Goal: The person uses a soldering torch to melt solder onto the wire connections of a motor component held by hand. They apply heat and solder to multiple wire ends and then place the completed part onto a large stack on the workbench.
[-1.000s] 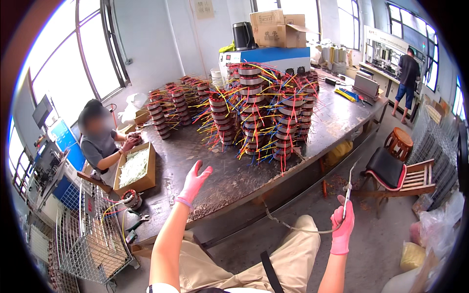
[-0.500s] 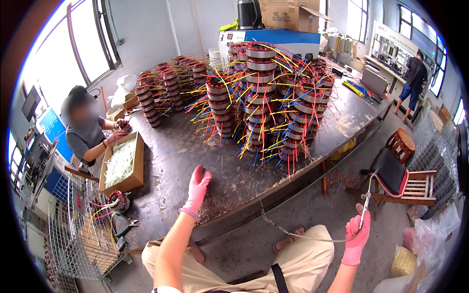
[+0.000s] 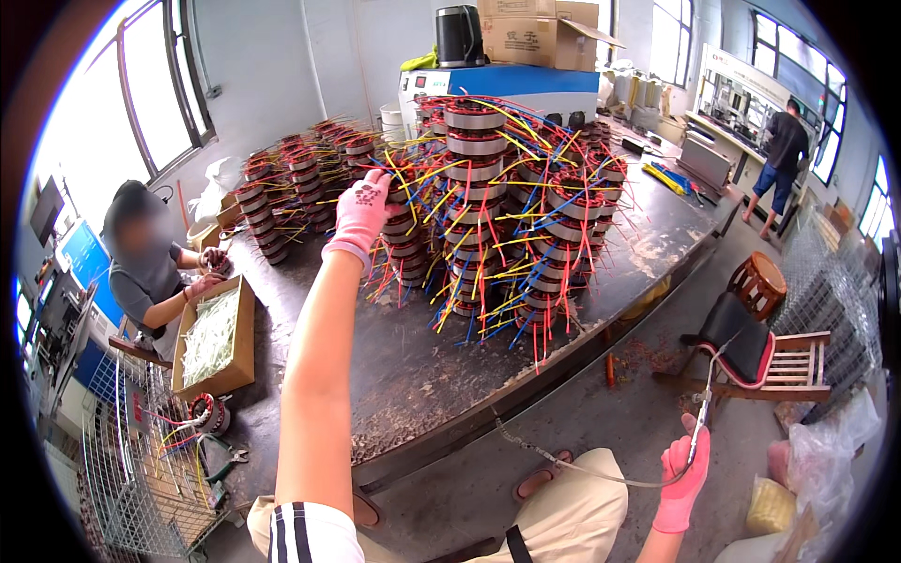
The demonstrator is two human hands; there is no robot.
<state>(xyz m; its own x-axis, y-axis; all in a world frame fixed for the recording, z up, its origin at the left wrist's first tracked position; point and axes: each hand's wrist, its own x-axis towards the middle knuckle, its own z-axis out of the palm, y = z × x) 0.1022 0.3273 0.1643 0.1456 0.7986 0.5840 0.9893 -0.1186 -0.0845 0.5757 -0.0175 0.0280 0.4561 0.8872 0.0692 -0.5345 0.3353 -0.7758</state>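
My left hand [image 3: 360,214], in a pink glove, reaches over the table to the top of a stack of wire-wound motor stators [image 3: 405,246]. Its fingers meet the left side of the uppermost stator; their far ends are hidden, so I cannot tell whether they grip it. Off the table's front edge, my right hand [image 3: 682,477], also gloved in pink, is closed around a slim metal wand [image 3: 703,410] pointing up. A thin hose [image 3: 563,469] runs from this hand to the table edge. Taller stator stacks [image 3: 474,202] with red, yellow and blue leads stand right of my left hand.
Across the table [image 3: 310,375], a co-worker [image 3: 145,272] handles a stator beside a carton [image 3: 246,342] of pale strips. Pliers [image 3: 230,460] and a single stator [image 3: 208,413] lie near the left edge. A chair [image 3: 741,342] stands to the right. Another person [image 3: 784,150] is farther back.
My left hand has moved forward from above the bare tabletop to the top of the stator stack. My right hand stays low at the right with the wand. The view has shifted slightly.
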